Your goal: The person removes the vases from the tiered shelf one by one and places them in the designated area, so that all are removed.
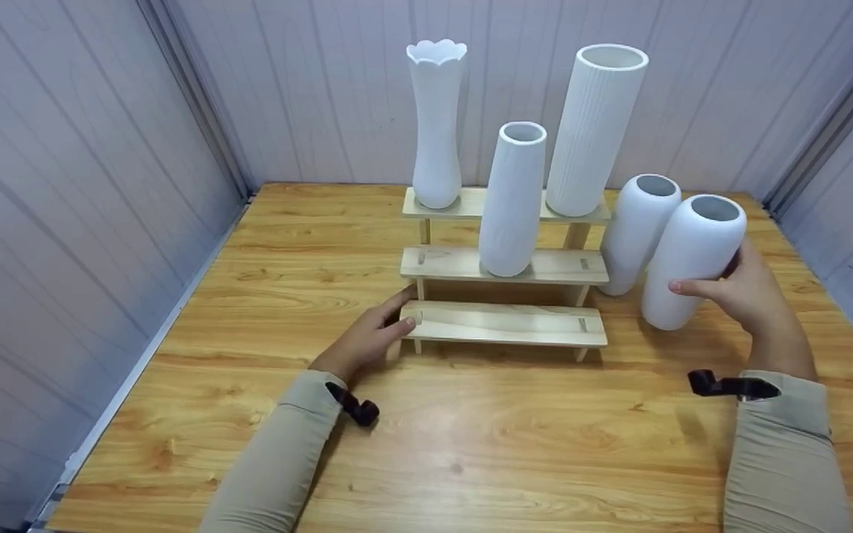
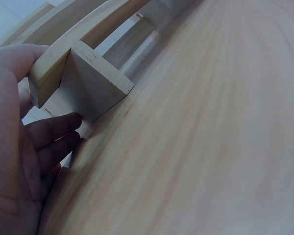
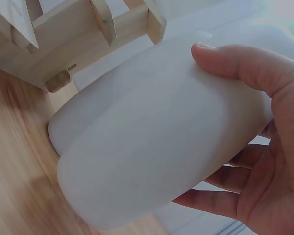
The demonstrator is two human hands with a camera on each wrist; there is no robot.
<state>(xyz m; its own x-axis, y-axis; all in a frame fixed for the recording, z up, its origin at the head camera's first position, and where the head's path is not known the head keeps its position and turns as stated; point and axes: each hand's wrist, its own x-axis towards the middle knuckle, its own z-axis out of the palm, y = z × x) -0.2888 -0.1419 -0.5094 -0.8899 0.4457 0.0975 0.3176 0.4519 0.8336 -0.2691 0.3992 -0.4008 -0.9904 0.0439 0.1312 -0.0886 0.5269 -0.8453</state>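
At the right, my right hand [image 1: 756, 292] holds a smooth white vase [image 1: 689, 266], thumb across its near side and fingers around the far side. In the right wrist view this vase [image 3: 137, 152] leans close against a second vase of similar shape [image 1: 634, 229], overlapping it. My left hand [image 1: 367, 337] grips the left end of the lowest shelf of a three-step wooden stand [image 1: 504, 323]. In the left wrist view the thumb lies over the shelf end, with fingers [image 2: 56, 128] below beside the stand's leg [image 2: 95, 83].
A scallop-rimmed vase [image 1: 437, 126] and a tall ribbed vase [image 1: 597, 129] stand on the top shelf. A tapered vase [image 1: 513, 200] is on the middle shelf. Pale panel walls [image 1: 308, 89] enclose the wood-grain table [image 1: 471, 444] at the back and sides.
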